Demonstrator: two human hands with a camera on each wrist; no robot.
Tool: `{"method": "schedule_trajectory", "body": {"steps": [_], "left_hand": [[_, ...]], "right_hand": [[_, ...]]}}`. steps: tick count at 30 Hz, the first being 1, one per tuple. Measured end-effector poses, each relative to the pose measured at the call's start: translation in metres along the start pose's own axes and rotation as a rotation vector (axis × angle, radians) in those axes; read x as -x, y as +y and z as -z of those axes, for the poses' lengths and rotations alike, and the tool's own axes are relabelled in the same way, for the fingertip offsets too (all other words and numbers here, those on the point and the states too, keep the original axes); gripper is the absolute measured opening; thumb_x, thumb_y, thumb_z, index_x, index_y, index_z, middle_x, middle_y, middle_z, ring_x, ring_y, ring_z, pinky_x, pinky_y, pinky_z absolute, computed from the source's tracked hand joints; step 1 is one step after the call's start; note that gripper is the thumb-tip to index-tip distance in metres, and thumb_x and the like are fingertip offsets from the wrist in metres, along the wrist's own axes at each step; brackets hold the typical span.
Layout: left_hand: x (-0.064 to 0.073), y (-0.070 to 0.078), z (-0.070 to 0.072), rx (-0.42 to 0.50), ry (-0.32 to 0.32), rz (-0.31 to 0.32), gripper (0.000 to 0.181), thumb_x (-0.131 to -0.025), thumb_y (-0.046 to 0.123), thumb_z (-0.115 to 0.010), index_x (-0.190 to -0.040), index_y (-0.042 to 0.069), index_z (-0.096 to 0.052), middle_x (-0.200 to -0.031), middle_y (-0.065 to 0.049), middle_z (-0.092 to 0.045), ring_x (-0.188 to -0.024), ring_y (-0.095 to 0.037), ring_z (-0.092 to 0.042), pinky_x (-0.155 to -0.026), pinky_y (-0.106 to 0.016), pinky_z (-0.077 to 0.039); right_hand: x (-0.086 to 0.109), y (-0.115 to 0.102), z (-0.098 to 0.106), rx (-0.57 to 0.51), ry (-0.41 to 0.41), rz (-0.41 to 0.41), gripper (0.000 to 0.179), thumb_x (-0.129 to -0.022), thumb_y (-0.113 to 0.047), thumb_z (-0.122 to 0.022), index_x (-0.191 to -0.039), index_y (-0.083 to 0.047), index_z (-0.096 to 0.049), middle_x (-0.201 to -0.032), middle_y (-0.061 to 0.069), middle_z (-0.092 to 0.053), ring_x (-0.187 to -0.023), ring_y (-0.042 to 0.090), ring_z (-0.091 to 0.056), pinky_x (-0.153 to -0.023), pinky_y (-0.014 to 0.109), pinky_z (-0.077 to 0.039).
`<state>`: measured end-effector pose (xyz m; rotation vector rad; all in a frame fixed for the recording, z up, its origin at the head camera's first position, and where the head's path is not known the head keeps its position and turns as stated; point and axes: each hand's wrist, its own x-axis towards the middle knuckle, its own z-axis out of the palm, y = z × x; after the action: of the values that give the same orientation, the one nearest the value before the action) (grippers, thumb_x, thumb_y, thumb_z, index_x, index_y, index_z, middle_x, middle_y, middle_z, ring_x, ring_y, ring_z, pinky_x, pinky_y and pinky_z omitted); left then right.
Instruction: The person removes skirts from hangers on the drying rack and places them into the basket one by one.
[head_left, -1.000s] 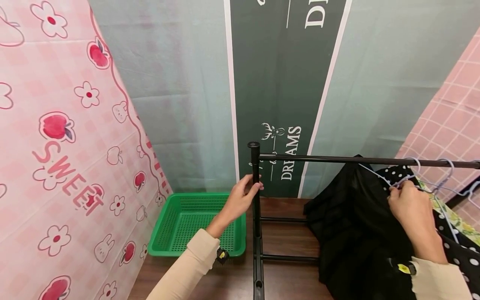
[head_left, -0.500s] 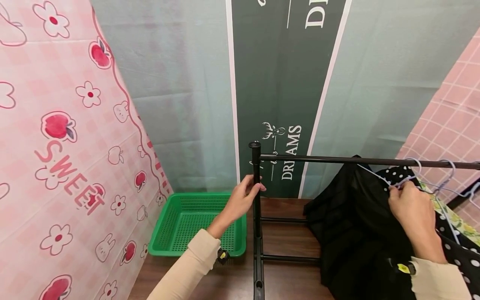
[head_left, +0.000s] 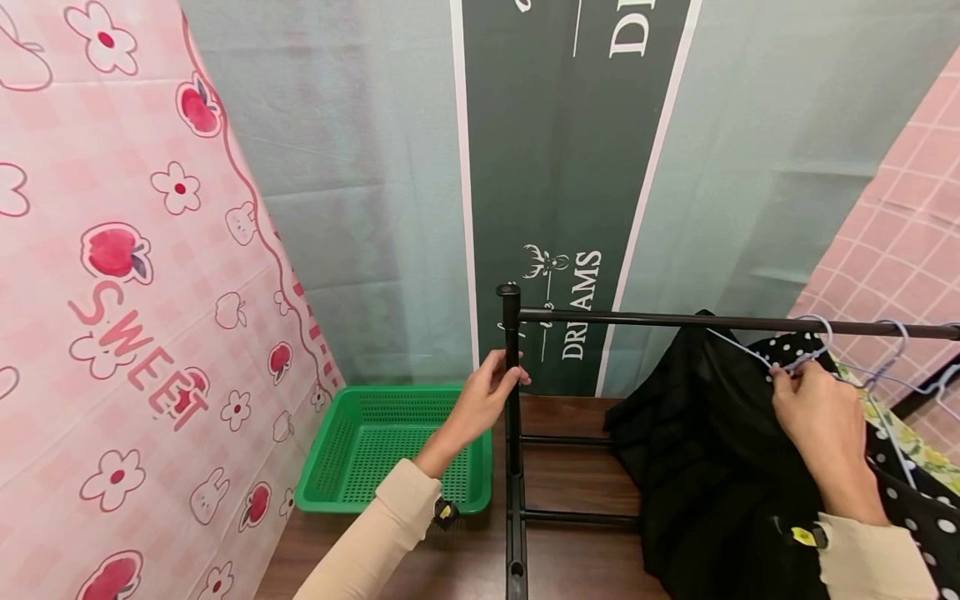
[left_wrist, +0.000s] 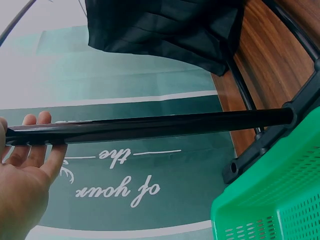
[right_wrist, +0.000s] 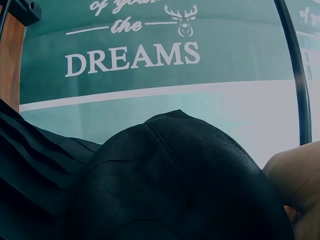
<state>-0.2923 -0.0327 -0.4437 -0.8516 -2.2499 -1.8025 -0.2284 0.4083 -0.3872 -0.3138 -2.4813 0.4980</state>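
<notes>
My left hand holds the black upright post of a clothes rack, thumb on one side and fingers on the other. In the left wrist view, the fingers of the left hand curl behind that post. On the right, my right hand pinches a pale lilac hanger just below its hook, which loops over the rack's rail. A black pleated garment hangs from this hanger and fills much of the right wrist view. Only part of the right hand shows there.
A green perforated basket sits on the brown wooden surface, left of the post. More hangers with a polka-dot garment and a yellow floral one hang farther right. Lower rack bars run under the rail. Printed cloth hangs behind.
My right hand, the hanger and the black garment have shifted slightly left along the rail. The left hand keeps its place on the post.
</notes>
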Motion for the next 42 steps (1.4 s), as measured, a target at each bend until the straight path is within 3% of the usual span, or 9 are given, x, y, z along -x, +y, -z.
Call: {"method": "schedule_trajectory", "body": {"steps": [23,31,42], "left_hand": [[0.001,0.003,0.002,-0.013,0.012,-0.001,0.036,-0.115,0.024,-0.050,-0.146,0.006,-0.054,-0.117,-0.014,-0.074,-0.114,-0.028,-0.073,-0.104,-0.042,-0.057],[0.002,0.004,0.002,-0.017,0.012,0.018,0.036,-0.115,0.025,-0.049,-0.146,0.008,-0.054,-0.118,-0.012,-0.073,-0.115,-0.025,-0.073,-0.104,-0.037,-0.057],[0.003,0.004,0.003,-0.006,0.016,0.006,0.036,-0.116,0.023,-0.048,-0.147,0.006,-0.052,-0.120,-0.015,-0.072,-0.115,-0.028,-0.072,-0.106,-0.042,-0.056]], "right_hand": [[0.001,-0.023,0.009,0.000,0.129,0.036,0.034,-0.101,-0.024,-0.066,-0.077,0.000,-0.061,-0.070,0.032,-0.064,-0.065,0.064,-0.054,-0.048,0.056,-0.030],[0.003,-0.031,0.016,-0.005,0.139,0.052,0.034,-0.100,-0.027,-0.066,-0.077,-0.002,-0.063,-0.068,0.029,-0.065,-0.064,0.062,-0.055,-0.048,0.054,-0.030],[0.009,-0.043,0.023,0.006,0.169,0.083,0.034,-0.099,-0.027,-0.067,-0.076,-0.004,-0.062,-0.062,0.025,-0.061,-0.057,0.057,-0.053,-0.045,0.051,-0.026]]}}
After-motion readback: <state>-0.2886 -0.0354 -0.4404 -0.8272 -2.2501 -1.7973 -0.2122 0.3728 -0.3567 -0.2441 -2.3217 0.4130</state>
